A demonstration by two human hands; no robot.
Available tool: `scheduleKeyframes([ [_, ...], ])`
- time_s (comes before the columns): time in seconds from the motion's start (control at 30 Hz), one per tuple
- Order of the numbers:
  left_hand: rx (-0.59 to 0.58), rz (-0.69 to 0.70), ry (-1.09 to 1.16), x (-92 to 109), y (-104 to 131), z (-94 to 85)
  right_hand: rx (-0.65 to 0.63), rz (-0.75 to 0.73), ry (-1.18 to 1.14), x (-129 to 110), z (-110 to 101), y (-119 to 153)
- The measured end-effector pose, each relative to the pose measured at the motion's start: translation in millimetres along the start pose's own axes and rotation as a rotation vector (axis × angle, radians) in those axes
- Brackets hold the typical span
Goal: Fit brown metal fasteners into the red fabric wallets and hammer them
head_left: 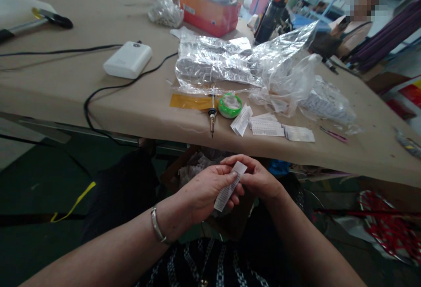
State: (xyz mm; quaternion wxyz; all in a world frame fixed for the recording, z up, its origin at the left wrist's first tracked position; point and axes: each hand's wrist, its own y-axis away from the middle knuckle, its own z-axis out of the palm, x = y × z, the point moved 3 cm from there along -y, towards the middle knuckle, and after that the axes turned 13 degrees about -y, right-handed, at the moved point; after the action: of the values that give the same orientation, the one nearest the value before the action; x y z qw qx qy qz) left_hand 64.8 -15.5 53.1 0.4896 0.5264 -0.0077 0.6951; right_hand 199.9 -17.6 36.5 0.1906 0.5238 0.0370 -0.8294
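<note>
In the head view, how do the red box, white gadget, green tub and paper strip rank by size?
1. Red box
2. White gadget
3. Green tub and paper strip, unranked: similar in area, strip nearer the camera.

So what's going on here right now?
A person sits at a table, a printed label in the left hand, its thumb on top. The right hand is at the label's upper end; whether it grips too is unclear. More labels lie in small piles near the table's edge, beside a green tub and a metal-tipped tool.
</note>
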Motion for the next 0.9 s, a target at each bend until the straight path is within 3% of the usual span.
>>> scheduleKeyframes([
  [0.2, 0.064, 0.046, 0.025, 1, 0, -6.5, 0.256, -0.382, 0.73, -23, 12, 11],
  [0.33, 0.063, 0.085, 0.027, -1, -3, -10.0, 0.269, -0.436, 1.01, -24, 20, 12],
  [0.73, 0.076, 0.089, 0.059, -5, -4, -17.4, 0.272, -0.397, 0.988, -17, 26, 4],
  [0.9, 0.1, 0.096, 0.057, -2, -3, -19.9, 0.361, -0.319, 0.717, -14, 20, 0],
])
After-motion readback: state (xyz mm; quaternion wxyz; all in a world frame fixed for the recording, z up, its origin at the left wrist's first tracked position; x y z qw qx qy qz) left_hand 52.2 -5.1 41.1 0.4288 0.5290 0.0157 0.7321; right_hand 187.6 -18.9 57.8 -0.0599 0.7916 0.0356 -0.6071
